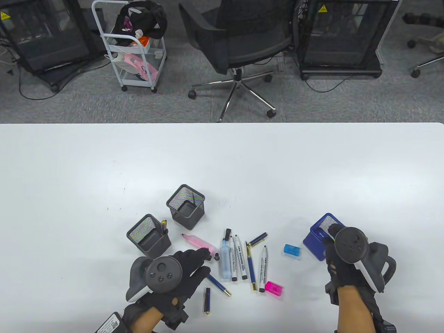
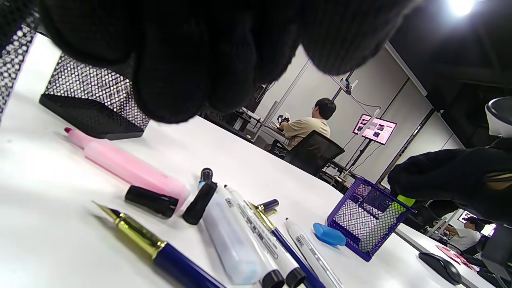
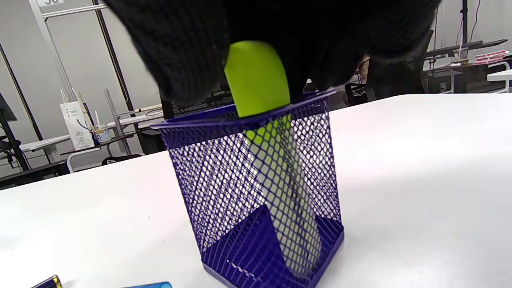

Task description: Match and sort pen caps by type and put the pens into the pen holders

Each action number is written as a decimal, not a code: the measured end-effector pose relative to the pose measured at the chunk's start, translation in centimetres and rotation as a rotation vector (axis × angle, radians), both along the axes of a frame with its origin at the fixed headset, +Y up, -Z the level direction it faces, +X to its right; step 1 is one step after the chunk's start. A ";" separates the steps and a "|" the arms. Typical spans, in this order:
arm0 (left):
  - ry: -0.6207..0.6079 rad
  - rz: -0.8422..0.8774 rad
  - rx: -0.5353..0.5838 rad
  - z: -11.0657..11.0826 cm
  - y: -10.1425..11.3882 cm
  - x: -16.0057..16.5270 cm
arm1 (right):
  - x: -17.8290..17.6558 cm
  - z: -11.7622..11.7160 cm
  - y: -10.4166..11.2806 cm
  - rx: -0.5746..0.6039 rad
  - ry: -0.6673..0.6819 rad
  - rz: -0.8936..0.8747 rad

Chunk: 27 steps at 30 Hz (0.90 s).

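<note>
My right hand (image 1: 333,231) grips the top of a green highlighter (image 3: 258,76) that stands inside the blue mesh holder (image 3: 256,192), its lower end near the base. My left hand (image 1: 205,259) hovers low over the table with relaxed fingers and holds nothing. Its fingertips are by the back end of an uncapped pink highlighter (image 1: 197,241). To the right lie a pale blue marker (image 1: 225,260), white markers (image 1: 239,258), blue-and-gold pens (image 1: 250,267), a blue cap (image 1: 292,250) and a pink cap (image 1: 273,288). Part of a blue pen (image 1: 218,285) is under my left fingers.
Two black mesh holders (image 1: 185,206) (image 1: 149,236) stand left of the pile; the nearer one has a pen (image 1: 163,226) in it. A short blue pen piece (image 1: 207,300) lies near the front edge. An office chair (image 1: 239,38) and a cart (image 1: 133,45) stand beyond the table.
</note>
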State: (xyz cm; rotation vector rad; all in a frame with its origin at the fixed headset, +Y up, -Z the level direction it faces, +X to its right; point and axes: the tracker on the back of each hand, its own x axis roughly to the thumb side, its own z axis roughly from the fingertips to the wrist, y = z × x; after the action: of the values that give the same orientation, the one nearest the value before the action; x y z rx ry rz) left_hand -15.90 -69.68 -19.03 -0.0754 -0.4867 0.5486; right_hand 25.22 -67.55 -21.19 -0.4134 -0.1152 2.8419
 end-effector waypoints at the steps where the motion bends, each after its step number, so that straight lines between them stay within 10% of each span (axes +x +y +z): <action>1: 0.000 0.000 -0.001 0.0 0.0 0.0 | 0.0 0.0 0.0 -0.003 0.001 -0.001; 17: 0.016 0.001 -0.005 -0.2 -0.1 -0.2 | -4.9 2.4 4.3 0.232 0.124 0.015; 27: 0.017 -0.009 -0.012 -0.3 -0.2 -0.2 | -13.4 0.0 -2.5 -0.198 0.314 0.120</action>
State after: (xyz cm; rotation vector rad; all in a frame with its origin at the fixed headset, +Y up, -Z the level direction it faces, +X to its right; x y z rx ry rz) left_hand -16.11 -69.85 -19.30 -0.0842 -0.4659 0.5429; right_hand 11.82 -70.05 -21.20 0.0072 0.2107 3.0054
